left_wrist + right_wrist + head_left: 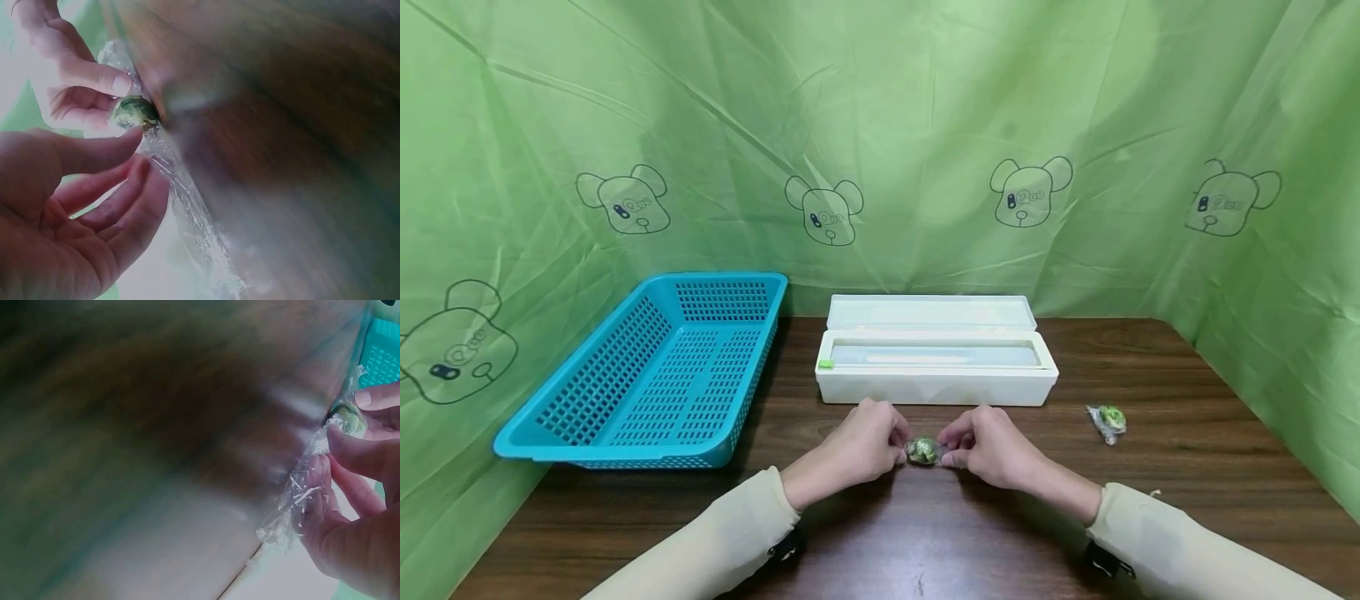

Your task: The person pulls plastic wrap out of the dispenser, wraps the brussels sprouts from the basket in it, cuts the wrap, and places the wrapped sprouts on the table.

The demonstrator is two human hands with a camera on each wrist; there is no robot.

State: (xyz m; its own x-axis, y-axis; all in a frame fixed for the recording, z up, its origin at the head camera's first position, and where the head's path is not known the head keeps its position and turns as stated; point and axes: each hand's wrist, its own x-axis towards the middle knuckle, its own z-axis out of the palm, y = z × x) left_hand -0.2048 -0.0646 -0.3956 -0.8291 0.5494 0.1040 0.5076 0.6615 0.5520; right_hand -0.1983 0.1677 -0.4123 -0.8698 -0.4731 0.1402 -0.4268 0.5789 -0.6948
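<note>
A small round green vegetable point(922, 452) wrapped in clear cling film lies low over the table between the two hands. At its left side, the left hand point(867, 442) pinches the film between thumb and fingers. The right hand point(994, 448) pinches the film on the opposite side. In the left wrist view, a length of gathered film point(203, 228) trails out past the left fingers. The right wrist view shows a crumpled tail of film point(299, 499) running out from the right fingertips, with the vegetable point(350, 419) beyond them.
Behind the hands stands a white cling film box point(936, 390) with its lid raised. A blue perforated basket point(617, 454) is at the left. Another film-wrapped green vegetable point(1111, 418) lies on the brown table point(1180, 375) at the right. Green cloth point(917, 100) surrounds the table.
</note>
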